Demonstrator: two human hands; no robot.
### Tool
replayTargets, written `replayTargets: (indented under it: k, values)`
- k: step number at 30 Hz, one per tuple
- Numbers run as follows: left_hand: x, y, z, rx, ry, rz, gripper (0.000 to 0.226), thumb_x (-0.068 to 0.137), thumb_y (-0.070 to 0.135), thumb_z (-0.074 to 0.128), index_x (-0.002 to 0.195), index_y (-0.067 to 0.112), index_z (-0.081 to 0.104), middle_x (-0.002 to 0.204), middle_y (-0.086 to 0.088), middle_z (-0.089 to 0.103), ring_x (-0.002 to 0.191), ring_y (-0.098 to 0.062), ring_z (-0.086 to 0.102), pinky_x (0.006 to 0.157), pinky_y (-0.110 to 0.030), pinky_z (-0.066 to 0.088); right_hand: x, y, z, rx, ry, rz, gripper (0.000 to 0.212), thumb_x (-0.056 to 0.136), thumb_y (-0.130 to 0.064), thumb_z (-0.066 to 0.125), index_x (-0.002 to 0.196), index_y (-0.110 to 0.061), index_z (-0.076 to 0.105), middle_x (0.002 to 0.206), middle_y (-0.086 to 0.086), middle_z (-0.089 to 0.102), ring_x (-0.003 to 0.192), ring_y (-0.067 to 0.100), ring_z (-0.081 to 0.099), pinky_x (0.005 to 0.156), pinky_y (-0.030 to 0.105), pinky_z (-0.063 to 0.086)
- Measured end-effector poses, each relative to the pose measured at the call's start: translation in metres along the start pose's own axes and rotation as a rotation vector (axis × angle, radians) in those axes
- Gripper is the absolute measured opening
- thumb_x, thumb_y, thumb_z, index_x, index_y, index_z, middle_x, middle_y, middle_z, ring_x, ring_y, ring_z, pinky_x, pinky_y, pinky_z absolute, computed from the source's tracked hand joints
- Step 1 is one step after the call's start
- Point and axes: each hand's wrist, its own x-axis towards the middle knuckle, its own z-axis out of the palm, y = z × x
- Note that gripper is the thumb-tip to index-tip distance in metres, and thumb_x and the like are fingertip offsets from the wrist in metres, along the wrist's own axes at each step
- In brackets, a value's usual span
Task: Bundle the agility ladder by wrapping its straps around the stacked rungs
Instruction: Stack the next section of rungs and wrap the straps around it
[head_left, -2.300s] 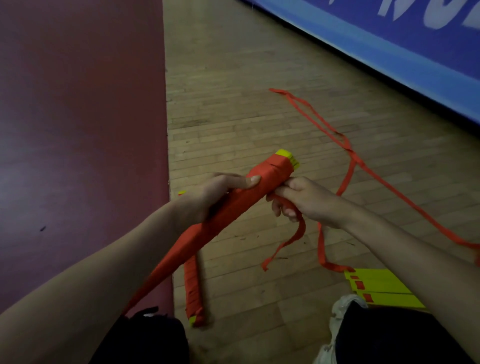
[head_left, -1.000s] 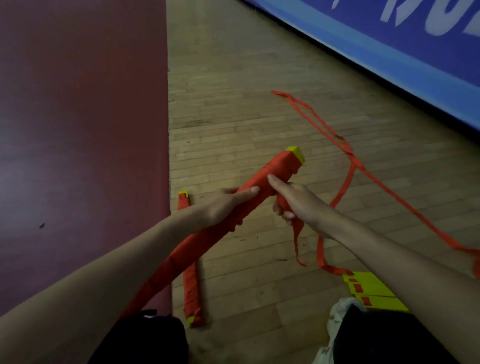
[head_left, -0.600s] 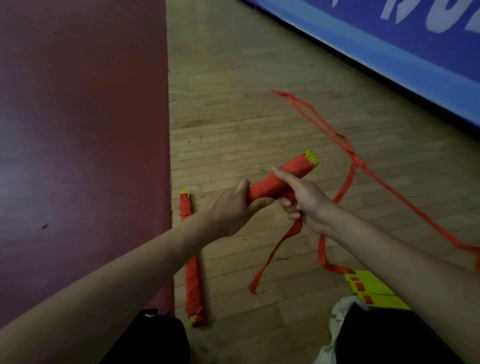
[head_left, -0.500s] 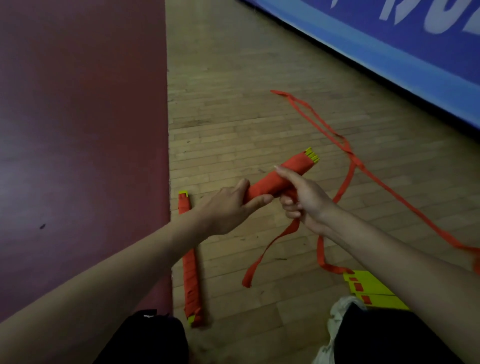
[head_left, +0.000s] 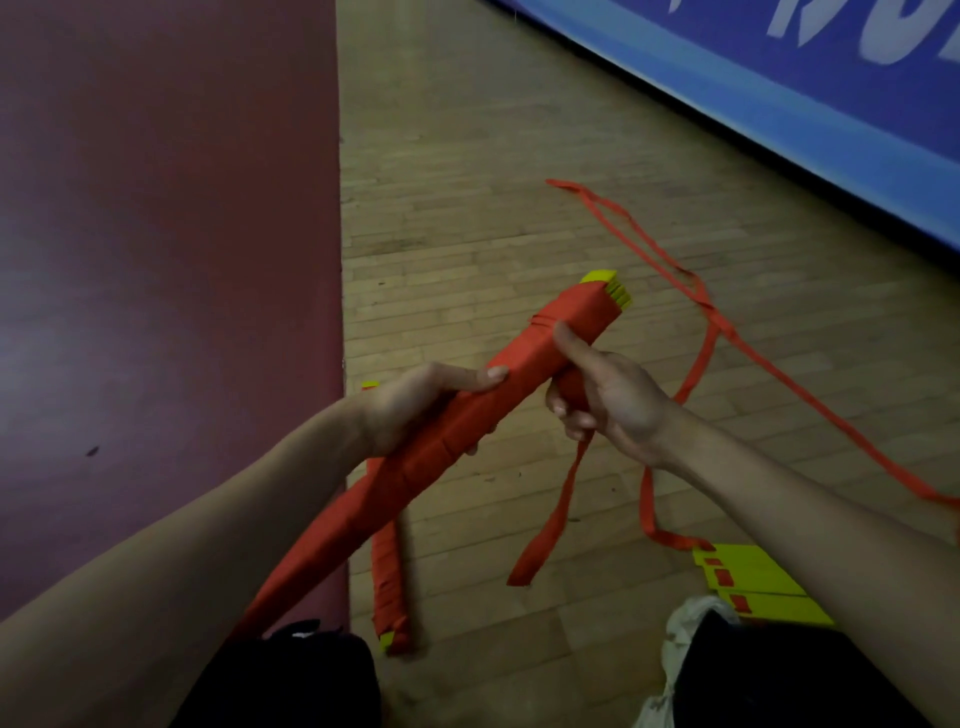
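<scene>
A long bundle of stacked yellow rungs (head_left: 524, 364) wrapped in red strap slants up to the right, its yellow ends showing at the top. My left hand (head_left: 415, 405) grips the bundle at its middle, thumb on top. My right hand (head_left: 602, 400) holds the bundle near its upper end, thumb pressed on the wrap, fingers curled round the loose strap tail (head_left: 550, 519), which hangs down to the floor.
A second wrapped bundle (head_left: 389, 582) lies on the wooden floor below. More red strap (head_left: 727, 332) trails right to a stack of yellow rungs (head_left: 753, 582). A dark red mat (head_left: 156, 260) covers the left. A blue banner (head_left: 779, 104) runs along the back.
The bundle has turned and risen, its top end now higher. My left hand shifted its grip with the thumb on top. The strap tail swung from left of the hand to hang straight down.
</scene>
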Motion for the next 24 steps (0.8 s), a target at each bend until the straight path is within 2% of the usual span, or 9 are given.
replayTargets:
  k: [5,8,10,12,15,19,21,24]
  values:
    - [0.004,0.003,0.004,0.089,0.133,-0.061,0.058,0.067,0.054,0.074,0.098,0.005,0.066,0.086,-0.015,0.064,0.068,-0.024,0.061,0.062,-0.028,0.049,0.005,0.01,0.004,-0.183,0.123,0.016,0.056,0.098,-0.053,0.035,0.082,-0.005,0.059,0.049,0.006,0.054,0.033,0.01,0.035,0.043,0.023,0.038]
    - [0.008,0.002,0.008,0.142,0.248,-0.009,0.049,0.074,0.048,0.073,0.097,0.005,0.069,0.08,-0.014,0.069,0.063,-0.023,0.065,0.059,-0.028,0.052,0.007,0.012,0.0,-0.2,0.139,0.038,0.055,0.1,-0.049,0.035,0.081,-0.003,0.059,0.048,0.006,0.052,0.033,0.01,0.034,0.042,0.023,0.037]
    - [0.01,0.002,0.012,0.171,0.298,0.018,0.046,0.077,0.047,0.073,0.1,0.008,0.069,0.082,-0.011,0.072,0.067,-0.022,0.068,0.064,-0.031,0.056,0.008,0.013,-0.002,-0.18,0.149,0.06,0.055,0.101,-0.047,0.036,0.085,-0.001,0.06,0.047,0.002,0.052,0.034,0.009,0.034,0.041,0.022,0.035]
    - [0.012,0.001,0.015,0.286,0.37,0.055,0.043,0.077,0.051,0.072,0.098,0.014,0.066,0.086,-0.002,0.072,0.077,-0.019,0.068,0.076,-0.033,0.057,0.009,0.014,-0.004,-0.171,0.166,0.089,0.056,0.101,-0.047,0.037,0.091,0.002,0.063,0.049,0.001,0.053,0.036,0.007,0.034,0.042,0.022,0.035]
    - [0.012,-0.001,0.022,0.503,0.464,0.128,0.039,0.081,0.052,0.068,0.099,0.018,0.062,0.091,0.003,0.067,0.083,-0.014,0.064,0.077,-0.029,0.052,0.011,0.016,-0.005,-0.184,0.203,0.123,0.053,0.102,-0.042,0.038,0.095,0.003,0.064,0.054,0.002,0.053,0.036,0.006,0.036,0.045,0.023,0.035]
    - [0.014,-0.005,0.023,0.624,0.475,0.174,0.045,0.08,0.056,0.067,0.1,0.016,0.067,0.089,-0.004,0.07,0.081,-0.02,0.067,0.08,-0.042,0.055,0.009,0.011,-0.005,-0.121,0.195,0.195,0.042,0.102,-0.034,0.039,0.089,-0.001,0.06,0.058,0.003,0.051,0.036,0.006,0.034,0.043,0.022,0.033]
    - [0.014,-0.004,0.024,0.702,0.496,0.188,0.045,0.08,0.06,0.065,0.101,0.02,0.066,0.087,-0.001,0.069,0.079,-0.018,0.066,0.077,-0.042,0.056,0.008,0.005,-0.007,-0.066,0.161,0.229,0.045,0.098,-0.042,0.04,0.09,-0.002,0.059,0.057,0.003,0.05,0.037,0.007,0.033,0.042,0.021,0.032]
    - [0.014,-0.003,0.031,0.969,0.567,0.282,0.044,0.082,0.063,0.06,0.102,0.024,0.062,0.086,0.001,0.068,0.08,-0.02,0.064,0.074,-0.038,0.053,0.007,0.003,-0.008,-0.095,0.202,0.266,0.067,0.086,-0.071,0.044,0.083,-0.007,0.062,0.056,0.003,0.051,0.036,0.008,0.031,0.04,0.02,0.029]
